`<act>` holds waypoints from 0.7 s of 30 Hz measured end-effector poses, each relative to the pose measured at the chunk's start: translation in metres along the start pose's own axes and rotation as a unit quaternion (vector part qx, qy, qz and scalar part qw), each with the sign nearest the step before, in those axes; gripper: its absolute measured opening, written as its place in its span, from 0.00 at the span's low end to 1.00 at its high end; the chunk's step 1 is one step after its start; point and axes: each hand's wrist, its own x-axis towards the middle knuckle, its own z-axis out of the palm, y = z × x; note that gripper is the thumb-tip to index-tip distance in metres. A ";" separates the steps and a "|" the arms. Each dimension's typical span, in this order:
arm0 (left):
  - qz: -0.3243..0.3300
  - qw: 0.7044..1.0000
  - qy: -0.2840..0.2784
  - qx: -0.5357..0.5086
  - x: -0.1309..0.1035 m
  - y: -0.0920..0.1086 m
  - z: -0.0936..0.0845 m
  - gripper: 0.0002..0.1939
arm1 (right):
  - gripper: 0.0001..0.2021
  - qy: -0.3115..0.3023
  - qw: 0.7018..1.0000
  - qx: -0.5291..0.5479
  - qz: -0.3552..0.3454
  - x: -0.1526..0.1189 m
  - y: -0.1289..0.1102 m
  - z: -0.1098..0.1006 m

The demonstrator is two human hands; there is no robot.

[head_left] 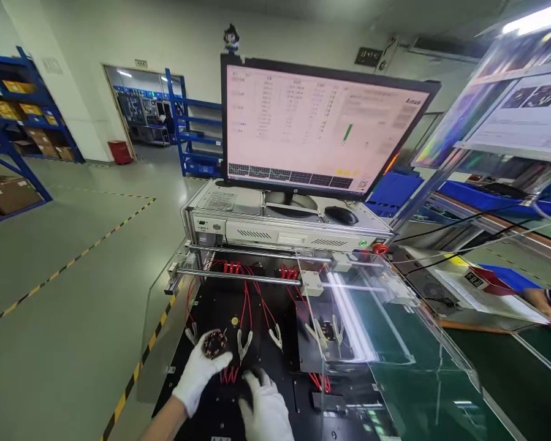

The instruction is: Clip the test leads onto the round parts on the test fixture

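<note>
Both my hands wear white gloves and work on a black test bed (215,306). My left hand (199,373) holds a small round wound stator (214,343) by its edge, just above the bed. My right hand (265,407) rests low on the bed beside a bunch of red leads (230,375), fingers curled; whether it grips anything I cannot tell. Metal clips (244,344) on red wires (246,300) lie just beyond both hands. A second stator (328,331) sits with clips under a clear sliding cover (385,331) to the right.
A grey tester box (275,229) with a red stop button (380,248) carries a large lit monitor (321,125) and a mouse (342,215). Another person's hand (548,309) rests on the bench at far right. Blue shelving (13,122) and a yellow-black floor line (68,264) lie left.
</note>
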 end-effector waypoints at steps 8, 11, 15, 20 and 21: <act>0.053 0.994 0.059 -0.073 0.085 -0.042 0.044 0.26 | 0.26 0.077 0.987 -0.117 0.076 0.083 -0.011 0.032; 0.095 0.994 0.060 0.006 0.089 -0.052 0.050 0.26 | 0.18 0.104 0.986 -0.058 0.116 0.100 -0.001 0.024; 0.158 0.972 0.105 0.140 0.089 -0.057 0.055 0.25 | 0.13 0.112 0.978 -0.014 0.175 0.112 0.003 0.010; 0.222 0.938 0.145 0.225 0.077 -0.063 0.045 0.29 | 0.25 0.151 0.957 0.159 0.189 0.119 0.001 -0.005; 0.227 0.931 0.157 0.240 0.071 -0.066 0.038 0.31 | 0.26 0.159 0.948 0.211 0.176 0.120 0.001 -0.005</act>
